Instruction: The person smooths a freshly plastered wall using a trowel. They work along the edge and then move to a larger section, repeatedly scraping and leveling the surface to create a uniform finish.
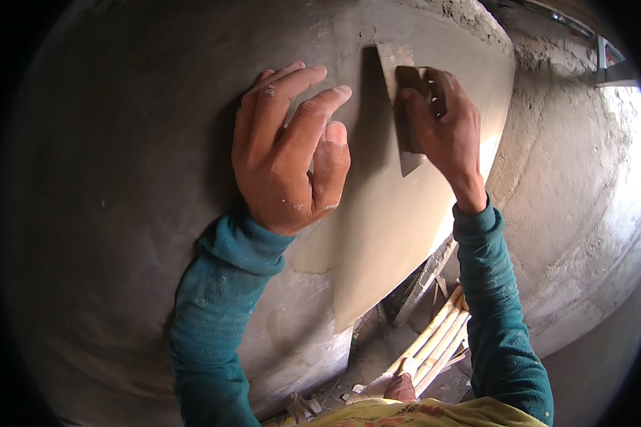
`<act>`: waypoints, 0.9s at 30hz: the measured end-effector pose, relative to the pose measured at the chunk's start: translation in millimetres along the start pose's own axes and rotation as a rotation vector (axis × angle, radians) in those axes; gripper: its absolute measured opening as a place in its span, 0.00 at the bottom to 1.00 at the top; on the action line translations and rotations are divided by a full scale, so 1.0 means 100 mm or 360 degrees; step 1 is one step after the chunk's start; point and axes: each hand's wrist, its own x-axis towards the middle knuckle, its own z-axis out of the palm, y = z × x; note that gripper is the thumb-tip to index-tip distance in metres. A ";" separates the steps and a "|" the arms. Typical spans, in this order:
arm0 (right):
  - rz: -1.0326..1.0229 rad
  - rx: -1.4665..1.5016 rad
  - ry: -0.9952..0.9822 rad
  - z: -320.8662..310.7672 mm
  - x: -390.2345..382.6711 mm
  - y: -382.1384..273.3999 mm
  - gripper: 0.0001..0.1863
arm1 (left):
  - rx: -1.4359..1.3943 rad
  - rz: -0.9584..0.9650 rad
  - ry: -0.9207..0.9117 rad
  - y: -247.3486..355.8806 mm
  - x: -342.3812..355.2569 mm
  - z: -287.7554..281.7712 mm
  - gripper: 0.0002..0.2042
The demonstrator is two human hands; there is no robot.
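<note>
My right hand (445, 117) is closed around the grip of a plastering trowel (392, 78). The trowel's long, thin metal blade stands nearly upright against the plastered wall (384, 228), its upper end leaning a little left, and throws a dark shadow to its left. To the left, my left hand (285, 142) is raised at the wall with nothing in it. Its fingers are bent and apart, and whitish specks of plaster stick to them. Whether its fingertips touch the wall, I cannot tell.
At the right, a rougher wall (566, 185) meets the smooth one at a corner. Below lie bamboo poles (434, 341) side by side, with my bare foot (400, 388) on them and rubble around. A bright opening shows at the far right.
</note>
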 end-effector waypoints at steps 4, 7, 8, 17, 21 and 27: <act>-0.0042 0.0010 -0.0009 0.02 -0.01 -0.17 0.18 | -0.0010 0.0003 -0.0012 0.02 0.03 -0.01 0.15; -0.0081 0.0060 0.0029 0.02 0.01 -0.23 0.16 | -0.0050 -0.0027 0.0017 0.02 0.02 -0.01 0.16; -0.0100 0.0079 0.0049 0.03 0.02 -0.25 0.16 | -0.0086 -0.0051 0.0048 0.02 0.01 0.00 0.16; -0.0381 -0.0205 -0.0131 -0.15 0.10 -0.48 0.18 | -0.0119 -0.0056 0.0139 0.00 0.03 0.01 0.17; -0.0089 -0.0139 -0.0654 -0.32 -0.41 -0.58 0.18 | -0.0044 -0.0020 0.0098 -0.03 0.06 -0.06 0.16; 0.0746 0.0836 -0.0317 -0.94 -1.00 0.42 0.18 | 0.0218 0.0144 -0.0153 -0.07 0.09 -0.09 0.17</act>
